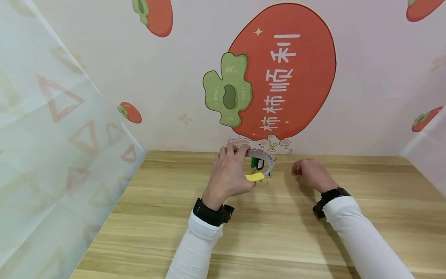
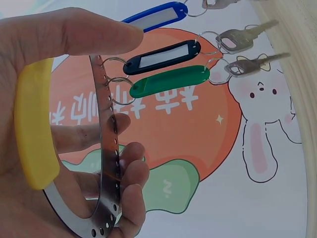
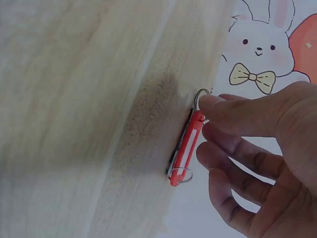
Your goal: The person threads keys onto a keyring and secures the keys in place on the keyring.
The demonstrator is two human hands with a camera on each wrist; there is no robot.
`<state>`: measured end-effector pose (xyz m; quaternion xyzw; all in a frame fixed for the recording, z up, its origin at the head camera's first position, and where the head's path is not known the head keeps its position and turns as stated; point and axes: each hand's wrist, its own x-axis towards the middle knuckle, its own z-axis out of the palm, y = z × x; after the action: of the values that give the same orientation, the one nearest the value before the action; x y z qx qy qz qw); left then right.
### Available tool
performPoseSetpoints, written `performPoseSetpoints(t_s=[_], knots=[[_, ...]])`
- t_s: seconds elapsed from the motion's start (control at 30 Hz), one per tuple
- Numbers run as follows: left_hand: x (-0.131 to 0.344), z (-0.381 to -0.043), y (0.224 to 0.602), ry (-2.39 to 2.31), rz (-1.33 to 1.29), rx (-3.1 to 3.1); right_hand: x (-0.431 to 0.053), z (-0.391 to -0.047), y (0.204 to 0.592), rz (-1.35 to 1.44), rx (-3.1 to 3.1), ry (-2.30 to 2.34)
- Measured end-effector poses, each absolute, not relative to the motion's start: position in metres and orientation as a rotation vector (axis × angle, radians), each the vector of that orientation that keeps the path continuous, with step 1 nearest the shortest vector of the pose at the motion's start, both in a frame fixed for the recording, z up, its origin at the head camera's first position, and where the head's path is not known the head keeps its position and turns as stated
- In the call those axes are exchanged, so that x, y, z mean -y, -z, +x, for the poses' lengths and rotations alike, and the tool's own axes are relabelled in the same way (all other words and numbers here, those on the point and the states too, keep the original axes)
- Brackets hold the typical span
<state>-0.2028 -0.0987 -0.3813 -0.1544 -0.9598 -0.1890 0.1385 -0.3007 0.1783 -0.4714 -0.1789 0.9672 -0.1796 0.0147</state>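
My left hand (image 1: 226, 174) grips a large metal key ring holder (image 2: 106, 148), fingers wrapped over its row of holes. The holder's yellow handle (image 2: 35, 124) lies along the palm. From the holed strip hang a green key tag (image 2: 171, 81) and a black key tag (image 2: 162, 57) on small wire rings, each with a key at its far end. A blue key tag (image 2: 163, 16) shows beyond the thumb, partly hidden. Off to the right, close over the tabletop, my right hand (image 1: 313, 174) pinches the wire ring of a red key tag (image 3: 187, 151) between thumb and fingertip.
The wood-grain table (image 1: 167, 217) meets an upright printed backdrop (image 1: 188, 77) just behind both hands. A drawn rabbit (image 3: 258, 47) marks its lower edge. Another printed sheet (image 1: 52, 135) stands along the left side.
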Motion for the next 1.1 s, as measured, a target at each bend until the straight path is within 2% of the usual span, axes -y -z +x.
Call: performPoseSetpoints(t_s=[0.4,0.63,1.1], knots=[[0.098,-0.201,0.381,0.541,-0.44,2.792,-0.177,-0.305,0.48,-0.54,-3.071,0.508],[0.1,-0.201,0.38,0.538,-0.427,2.796,-0.178,-0.301,0.473,-0.473,-3.115,0.704],[0.1,-0.2,0.38,0.535,-0.446,2.78,-0.19,-0.288,0.46,-0.576,-3.375,1.025]])
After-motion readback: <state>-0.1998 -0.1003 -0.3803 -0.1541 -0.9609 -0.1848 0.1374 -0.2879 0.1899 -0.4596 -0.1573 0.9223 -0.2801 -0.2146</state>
